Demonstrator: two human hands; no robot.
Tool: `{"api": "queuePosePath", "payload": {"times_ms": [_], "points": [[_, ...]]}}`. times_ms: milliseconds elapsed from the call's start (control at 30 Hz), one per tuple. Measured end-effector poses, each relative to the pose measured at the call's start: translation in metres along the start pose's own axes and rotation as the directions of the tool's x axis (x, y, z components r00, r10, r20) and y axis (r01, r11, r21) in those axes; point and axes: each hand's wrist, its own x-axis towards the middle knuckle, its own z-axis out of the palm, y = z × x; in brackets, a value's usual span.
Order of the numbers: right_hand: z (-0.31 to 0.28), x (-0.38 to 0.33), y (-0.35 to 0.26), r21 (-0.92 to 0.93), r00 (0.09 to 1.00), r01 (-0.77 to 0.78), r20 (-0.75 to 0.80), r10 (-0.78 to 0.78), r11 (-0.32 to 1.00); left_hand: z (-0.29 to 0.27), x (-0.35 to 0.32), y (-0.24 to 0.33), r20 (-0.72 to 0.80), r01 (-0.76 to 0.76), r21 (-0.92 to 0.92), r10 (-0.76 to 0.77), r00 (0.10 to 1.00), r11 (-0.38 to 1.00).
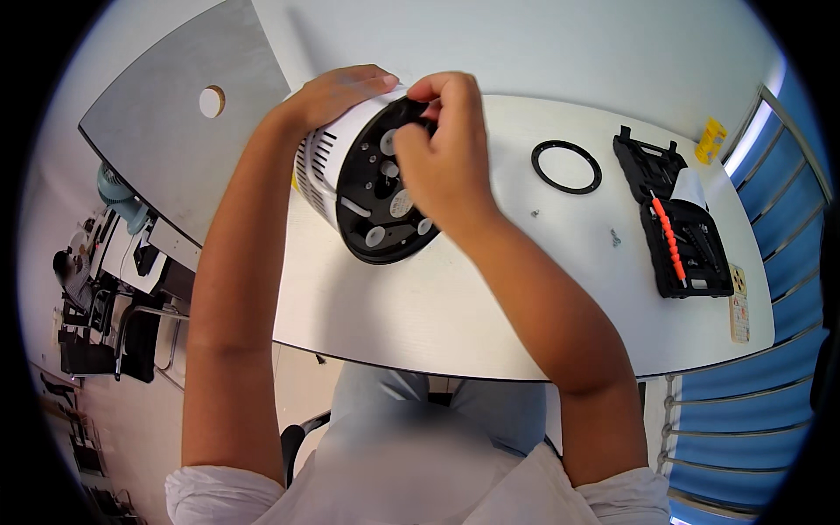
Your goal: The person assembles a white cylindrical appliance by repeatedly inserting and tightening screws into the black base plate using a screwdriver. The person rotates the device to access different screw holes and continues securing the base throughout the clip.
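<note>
Appliance (pixel 359 179) tilted, upper centre of frame. Left hand (pixel 341 94) laid over white shell (pixel 356 127), fingers close together. Right hand (pixel 449 157) curled at black base (pixel 385 232); cannot tell whether pinching. Likely stiff, fairly light, slippery-smooth; best held round shell.

- Head cam: L fisheye of pair, above & behind L hand (pixel 343 94) & R hand (pixel 449 157).
- Faces down/fwd, fairly near; hands upper ctr.

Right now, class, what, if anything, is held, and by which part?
A white appliance with a black base, held by its white side in the left hand. The right hand is at the base; its grip is unclear.
</note>
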Motion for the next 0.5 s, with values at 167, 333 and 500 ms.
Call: {"api": "queuePosePath", "payload": {"times_ms": [167, 333, 500], "points": [[-0.074, 0.042, -0.048, 0.153, 0.827, -0.279, 0.539, 0.157, 0.948, -0.005, -0.004, -0.001, -0.004, -0.042, 0.043, 0.042, 0.999, 0.998], [-0.099, 0.034, -0.058, -0.372, 0.765, 0.091, 0.620, 0.175, 0.924, 0.002, -0.005, 0.000, -0.019, 0.052, 0.070, -0.051, 0.999, 0.996], [-0.084, 0.004, -0.040, -0.518, 0.808, 0.245, 0.577, 0.123, 0.820, 0.000, -0.006, 0.006, -0.066, 0.063, 0.220, -0.050, 0.997, 0.974]]}}
